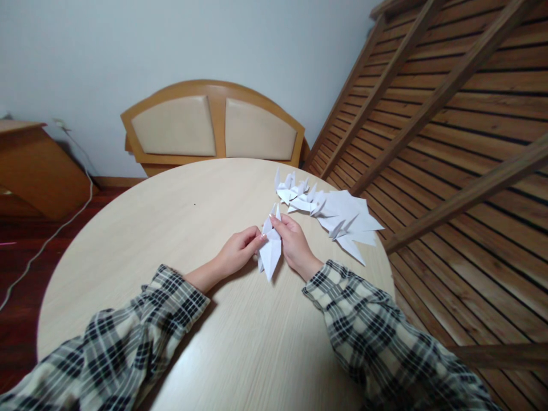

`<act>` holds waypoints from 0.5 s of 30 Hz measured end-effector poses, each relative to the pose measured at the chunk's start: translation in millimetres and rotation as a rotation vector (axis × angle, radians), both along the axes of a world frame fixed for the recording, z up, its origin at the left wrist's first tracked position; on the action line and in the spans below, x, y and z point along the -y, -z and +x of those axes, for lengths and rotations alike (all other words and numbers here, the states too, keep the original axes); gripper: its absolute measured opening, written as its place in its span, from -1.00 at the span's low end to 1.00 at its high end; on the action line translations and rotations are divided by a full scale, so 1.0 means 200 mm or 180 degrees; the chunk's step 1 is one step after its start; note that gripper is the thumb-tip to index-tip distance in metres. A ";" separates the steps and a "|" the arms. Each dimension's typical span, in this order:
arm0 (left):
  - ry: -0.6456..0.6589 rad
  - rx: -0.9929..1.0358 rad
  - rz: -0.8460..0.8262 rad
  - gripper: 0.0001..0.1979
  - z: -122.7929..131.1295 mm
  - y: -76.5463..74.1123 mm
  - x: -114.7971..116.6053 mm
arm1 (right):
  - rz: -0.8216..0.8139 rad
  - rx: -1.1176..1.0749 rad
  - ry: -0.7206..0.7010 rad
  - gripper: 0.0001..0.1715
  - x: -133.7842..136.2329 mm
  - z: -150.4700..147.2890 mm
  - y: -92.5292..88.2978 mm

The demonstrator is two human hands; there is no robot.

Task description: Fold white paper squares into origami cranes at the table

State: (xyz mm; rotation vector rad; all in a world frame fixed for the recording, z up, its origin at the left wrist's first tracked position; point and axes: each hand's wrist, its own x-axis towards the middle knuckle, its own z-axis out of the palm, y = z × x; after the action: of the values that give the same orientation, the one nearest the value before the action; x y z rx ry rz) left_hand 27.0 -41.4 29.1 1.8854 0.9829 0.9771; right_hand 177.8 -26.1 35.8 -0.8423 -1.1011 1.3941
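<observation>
A white folded paper crane (271,255) is held upright between my two hands over the round table (141,228). Two narrow points stick up at its top and a broad pointed flap hangs down. My left hand (240,249) pinches its left side, thumb on the front face. On the right edge, higher up, my right hand (294,242) pinches it between thumb and fingers. The fingers behind the paper are hidden. Several folded paper cranes (302,200) stand in a row just beyond my right hand.
White paper sheets (359,214) lie among the cranes near the table's right edge. A slatted wooden panel (462,142) leans close along the right. Behind the table stands a padded headboard (218,123) against the wall. A white cable (55,235) runs across the floor at left.
</observation>
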 end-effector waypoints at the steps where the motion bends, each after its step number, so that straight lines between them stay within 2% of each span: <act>1: -0.0052 0.0045 0.0011 -0.70 0.00 0.00 0.00 | -0.0036 -0.0011 -0.0015 -0.60 0.00 0.00 0.00; 4: -0.0233 0.0471 -0.0043 -0.75 0.00 0.00 -0.01 | -0.0182 0.0005 -0.0202 -0.57 0.00 0.00 -0.01; 8: -0.0435 0.1142 -0.0058 -0.84 0.00 -0.02 -0.01 | -0.0316 0.0027 -0.0762 -0.57 0.02 0.00 0.00; 11: -0.0446 0.1258 -0.0189 -0.86 0.00 -0.03 -0.01 | -0.0357 0.0114 -0.1032 -0.58 0.02 0.00 0.00; 15: -0.0285 0.1240 -0.0318 -0.92 0.00 -0.03 -0.01 | -0.0400 0.0348 -0.1143 -0.59 0.02 0.01 0.02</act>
State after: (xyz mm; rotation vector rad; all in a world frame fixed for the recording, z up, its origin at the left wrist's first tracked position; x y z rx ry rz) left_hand 26.5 -39.3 35.3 1.5035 0.8676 1.2659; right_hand 179.3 -30.6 32.7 -0.8465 -1.3055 1.7459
